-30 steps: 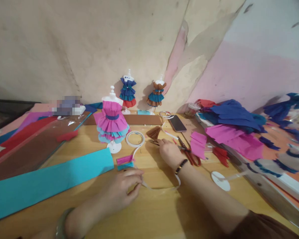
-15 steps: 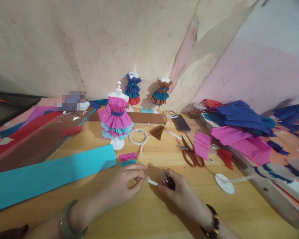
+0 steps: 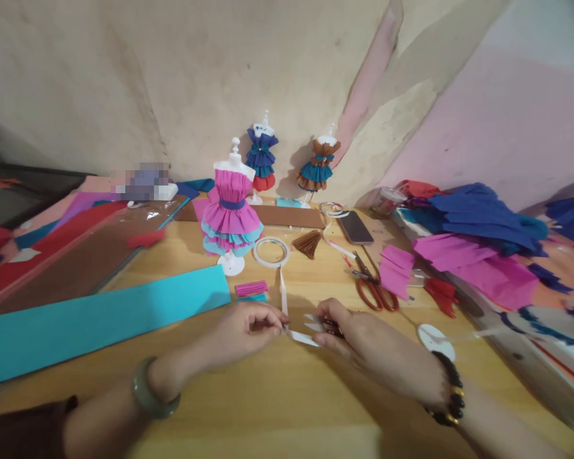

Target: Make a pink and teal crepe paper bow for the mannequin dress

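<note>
My left hand [image 3: 258,326] pinches the white tape [image 3: 303,338], which runs up to a tape roll [image 3: 271,252] lying on the table. Small dark-handled snips [image 3: 329,325] are in my right hand [image 3: 363,338], their blades pointing left beside the free end of the tape. Pink [image 3: 251,289] and teal [image 3: 252,298] folded paper pieces lie just above my left hand. Behind them stands a white mannequin in a pink and light-blue ruffled dress [image 3: 233,210].
A long turquoise paper strip [image 3: 105,319] lies at the left. Orange-handled scissors [image 3: 375,293], a phone [image 3: 355,227] and a brown fringed piece [image 3: 307,243] are farther back. Two dressed mannequins stand by the wall. Crumpled blue paper [image 3: 483,213] is piled at the right.
The tape now stretches longer and straighter from the roll to my left hand. My right hand has shifted right and up in view, with the snips' blades showing more clearly.
</note>
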Demonstrator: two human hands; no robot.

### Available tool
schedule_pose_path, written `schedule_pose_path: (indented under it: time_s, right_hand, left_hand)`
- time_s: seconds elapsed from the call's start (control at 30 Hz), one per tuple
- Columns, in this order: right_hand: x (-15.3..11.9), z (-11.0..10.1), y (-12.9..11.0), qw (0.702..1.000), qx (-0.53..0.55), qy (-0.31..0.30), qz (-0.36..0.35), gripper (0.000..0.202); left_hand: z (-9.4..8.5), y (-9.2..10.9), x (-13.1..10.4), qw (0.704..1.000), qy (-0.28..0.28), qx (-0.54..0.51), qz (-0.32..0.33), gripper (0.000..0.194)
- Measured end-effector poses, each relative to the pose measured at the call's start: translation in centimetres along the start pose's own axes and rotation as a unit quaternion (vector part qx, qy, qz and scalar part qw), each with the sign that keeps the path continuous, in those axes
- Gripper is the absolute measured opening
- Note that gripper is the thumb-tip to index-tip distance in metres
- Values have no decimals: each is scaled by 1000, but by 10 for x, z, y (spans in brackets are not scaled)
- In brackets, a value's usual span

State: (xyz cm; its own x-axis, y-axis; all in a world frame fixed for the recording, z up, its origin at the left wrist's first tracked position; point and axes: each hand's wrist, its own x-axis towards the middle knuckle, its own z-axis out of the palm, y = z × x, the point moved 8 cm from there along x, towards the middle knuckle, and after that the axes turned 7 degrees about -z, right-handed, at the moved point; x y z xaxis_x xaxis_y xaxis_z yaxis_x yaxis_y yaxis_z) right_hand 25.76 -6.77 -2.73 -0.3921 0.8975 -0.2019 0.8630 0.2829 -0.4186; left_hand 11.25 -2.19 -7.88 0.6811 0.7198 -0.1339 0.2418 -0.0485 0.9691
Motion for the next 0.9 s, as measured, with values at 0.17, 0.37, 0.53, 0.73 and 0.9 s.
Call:
schedule_pose_path:
  time_s: [0.17,0.37,0.53,0.73,0.9]
  right_hand:
    - [21,-16,-25,990,-96,-48,-88,20]
    - [47,-21,-33,986,-30,-75,-147,21]
    - [41,4,-11,984,163,-58,-39,25]
    - [7,73,-7,871,486,2,78,36]
    - [-7,114,-4,826,538,106,127,41]
  left_hand:
    - [-1,15,-5,988,-3,148,34,15]
    - [-5,24,-10,972,26,212,102,14]
    - [-18,23,-9,982,76,126,118,10]
    - [-19,20,-9,993,70,52,74,10]
    - [-8,11,-10,1000,5,-16,-13,11]
